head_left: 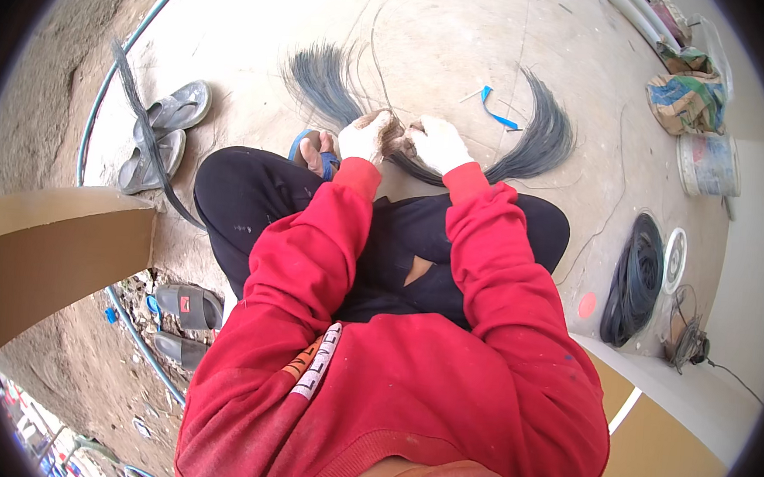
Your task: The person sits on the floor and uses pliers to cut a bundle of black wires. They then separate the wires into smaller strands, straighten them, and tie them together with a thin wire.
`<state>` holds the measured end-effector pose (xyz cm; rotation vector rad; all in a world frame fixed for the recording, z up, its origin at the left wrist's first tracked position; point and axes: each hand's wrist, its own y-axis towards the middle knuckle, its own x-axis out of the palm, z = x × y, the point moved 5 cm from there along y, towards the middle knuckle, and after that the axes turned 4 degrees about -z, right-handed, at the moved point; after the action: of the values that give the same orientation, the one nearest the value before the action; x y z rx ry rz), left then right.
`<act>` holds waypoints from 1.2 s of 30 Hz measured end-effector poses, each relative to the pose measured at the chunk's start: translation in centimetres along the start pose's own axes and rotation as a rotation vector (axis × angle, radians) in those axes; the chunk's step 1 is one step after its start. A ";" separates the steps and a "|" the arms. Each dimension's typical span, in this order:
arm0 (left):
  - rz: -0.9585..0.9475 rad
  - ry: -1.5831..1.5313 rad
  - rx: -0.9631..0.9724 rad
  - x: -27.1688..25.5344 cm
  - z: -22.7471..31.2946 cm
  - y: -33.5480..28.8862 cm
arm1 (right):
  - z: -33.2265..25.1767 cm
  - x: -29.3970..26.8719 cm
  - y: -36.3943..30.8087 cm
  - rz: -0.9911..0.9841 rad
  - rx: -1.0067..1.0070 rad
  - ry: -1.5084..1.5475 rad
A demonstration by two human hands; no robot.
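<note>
Both my hands wear white work gloves with brown-stained palms and meet over a bundle of dark grey strands [532, 138], bent like a U in front of my lap. My left hand [365, 136] is closed round the bundle near its left brush-like end. Close beside it, my right hand [440, 146] has its fingers pinched together; what lies between the fingertips is hidden. Below that hand the bundle runs on to its loose right end. A thin strand [382, 72] rises from between the hands over the floor.
A blue strap piece [498, 114] lies beyond the bundle. Grey sandals [185, 104] and another strand bundle [148, 128] are at left, by a beige curved post [58, 236] and a hose [102, 99]. At right are a dark coil [635, 280], a bucket [707, 165] and a patterned sack [688, 91].
</note>
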<state>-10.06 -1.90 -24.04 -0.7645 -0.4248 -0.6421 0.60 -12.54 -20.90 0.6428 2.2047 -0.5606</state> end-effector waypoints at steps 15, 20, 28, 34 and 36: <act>-0.030 0.152 0.059 0.0 0.3 0.2 | 0.1 0.6 0.4 -0.047 -0.022 -0.011; -0.050 0.146 0.041 0.0 0.2 0.4 | 0.3 0.7 0.7 -0.140 0.047 0.064; 0.028 0.076 0.113 1.1 1.0 -0.8 | 1.0 0.8 0.7 -0.121 0.064 0.035; 0.040 0.253 0.122 0.8 1.5 -0.8 | 0.0 0.2 0.4 -0.219 -0.069 0.194; 0.000 0.398 0.161 0.5 1.8 -0.4 | 0.5 0.5 0.6 -0.261 -0.111 0.119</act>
<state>-10.24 -1.00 -22.40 -0.4687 -0.1093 -0.7314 0.99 -12.20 -21.67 0.3400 2.4316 -0.5377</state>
